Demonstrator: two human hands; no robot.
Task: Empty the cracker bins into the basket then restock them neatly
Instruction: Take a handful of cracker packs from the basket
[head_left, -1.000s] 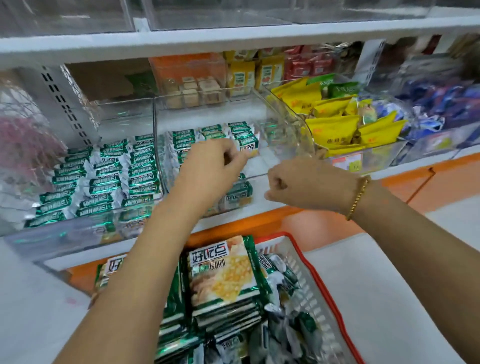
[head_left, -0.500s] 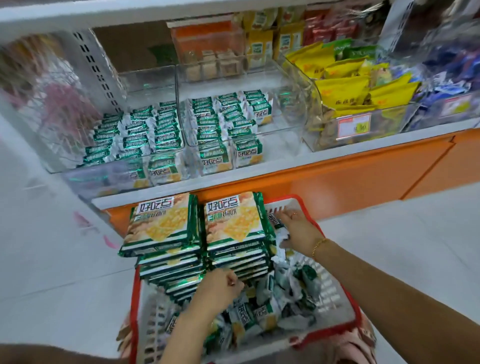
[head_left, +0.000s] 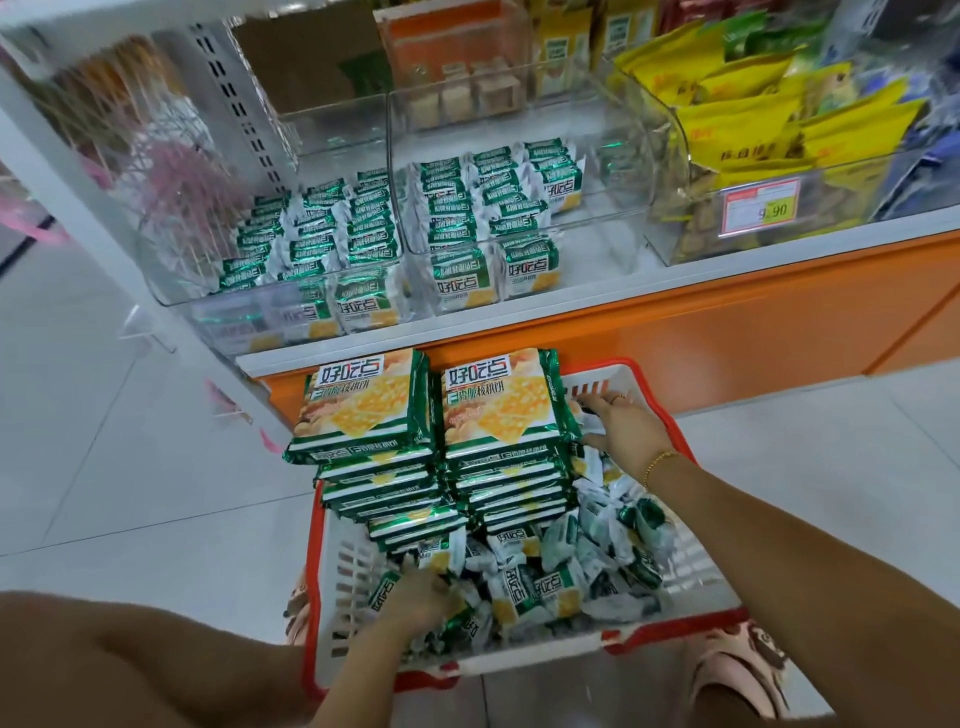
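A red-rimmed white basket (head_left: 340, 571) stands on the floor below the shelf. It holds two stacks of large green cracker packs (head_left: 363, 410) and a loose heap of small cracker packs (head_left: 582, 566). My left hand (head_left: 415, 597) digs into the near side of the heap, its fingers curled round small packs. At the basket's far right corner my right hand (head_left: 626, 434) rests beside the right stack with its fingers spread. On the shelf, the left clear bin (head_left: 234, 319) is full of rows of small packs. The middle clear bin (head_left: 623, 208) holds rows only on its left side.
A bin of yellow snack bags (head_left: 753, 130) with a price tag (head_left: 761, 205) sits to the right. Pink items (head_left: 171, 176) fill a bin at the left. Under the shelf runs an orange base (head_left: 727, 322). A slippered foot (head_left: 737, 670) stands by the basket on the white tiled floor.
Both hands have left the middle bin and dropped into the basket. The view has tilted down. In the last half second the hands barely shifted.
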